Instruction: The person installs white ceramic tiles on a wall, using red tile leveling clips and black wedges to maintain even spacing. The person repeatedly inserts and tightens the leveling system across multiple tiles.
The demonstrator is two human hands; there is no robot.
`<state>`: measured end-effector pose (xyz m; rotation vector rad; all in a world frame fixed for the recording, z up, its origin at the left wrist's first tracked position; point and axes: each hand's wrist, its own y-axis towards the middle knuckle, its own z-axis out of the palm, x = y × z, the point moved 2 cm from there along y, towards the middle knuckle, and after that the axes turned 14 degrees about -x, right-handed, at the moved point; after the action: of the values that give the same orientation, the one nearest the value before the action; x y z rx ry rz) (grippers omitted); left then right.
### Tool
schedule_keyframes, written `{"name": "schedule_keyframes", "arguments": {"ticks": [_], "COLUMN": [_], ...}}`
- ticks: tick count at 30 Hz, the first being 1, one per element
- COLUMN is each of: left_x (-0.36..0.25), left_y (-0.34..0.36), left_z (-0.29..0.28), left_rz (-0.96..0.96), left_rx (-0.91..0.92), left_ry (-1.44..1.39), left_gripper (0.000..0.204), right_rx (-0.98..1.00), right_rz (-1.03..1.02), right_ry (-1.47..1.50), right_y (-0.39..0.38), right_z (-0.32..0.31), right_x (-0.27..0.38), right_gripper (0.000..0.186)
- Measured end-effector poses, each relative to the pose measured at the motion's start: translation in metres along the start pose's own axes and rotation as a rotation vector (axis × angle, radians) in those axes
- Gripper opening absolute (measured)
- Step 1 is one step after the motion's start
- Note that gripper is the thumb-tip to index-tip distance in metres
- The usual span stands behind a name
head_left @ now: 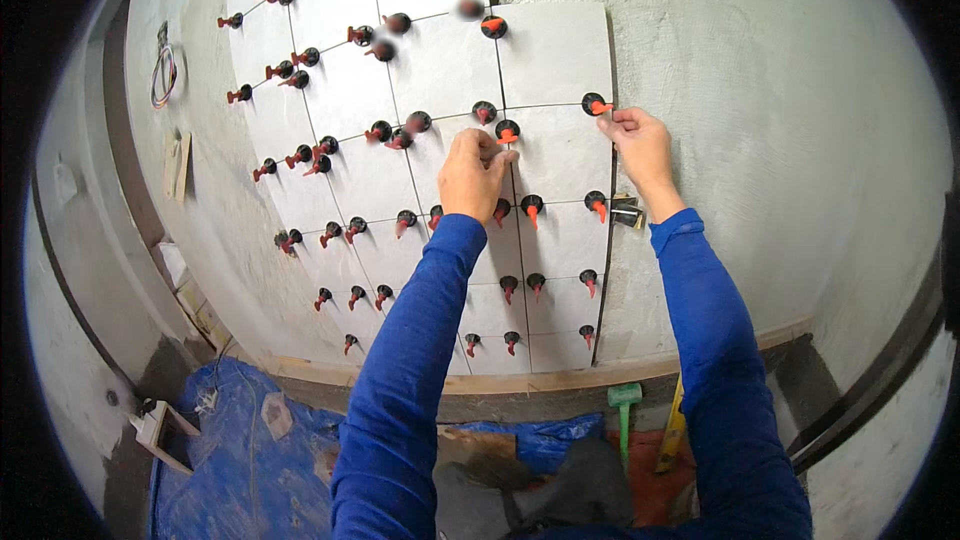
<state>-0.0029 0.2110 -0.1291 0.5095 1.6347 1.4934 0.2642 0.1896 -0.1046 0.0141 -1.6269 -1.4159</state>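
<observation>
White tiles (553,60) cover the middle of the wall in a grid, with black round levelling clips with red handles along the joints. My left hand (473,175) is closed at an orange-handled clip (507,130) near a tile corner, its thumb and fingertips at the handle, partly hidden. At the right edge of the tiles, my right hand (645,150) pinches the orange handle of another clip (595,103).
Bare plaster (740,110) surrounds the tiles. Cables (163,75) hang at left. Below lie a blue tarp (230,450), a white step stool (160,425), a green mallet (624,400) and a yellow level (670,430). A small black-edged piece (627,215) sits beside the right tile edge.
</observation>
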Motion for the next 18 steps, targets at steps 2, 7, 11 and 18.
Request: {"name": "schedule_keyframes", "arguments": {"ticks": [2,7,11,18], "left_x": [0.001,0.002,0.004,0.006], "left_y": [0.001,0.000,0.003,0.005], "left_z": [0.000,0.003,0.008,0.009], "left_rz": [-0.007,0.028,0.039,0.070], "left_rx": [0.029,-0.011,-0.040,-0.040], "left_ry": [-0.014,0.014,-0.016,0.038], "left_gripper": [0.038,0.039,0.040,0.040], "right_rx": [0.013,0.020,0.035,0.046], "right_rz": [0.004,-0.029,-0.053,-0.026], "right_ry": [0.007,-0.014,-0.001,-0.009], "right_y": [0.001,0.007,0.015,0.016], "right_z": [-0.001,0.000,0.002,-0.001], "right_x": [0.000,-0.007,-0.011,-0.006], "right_gripper": [0.035,0.039,0.038,0.035]}}
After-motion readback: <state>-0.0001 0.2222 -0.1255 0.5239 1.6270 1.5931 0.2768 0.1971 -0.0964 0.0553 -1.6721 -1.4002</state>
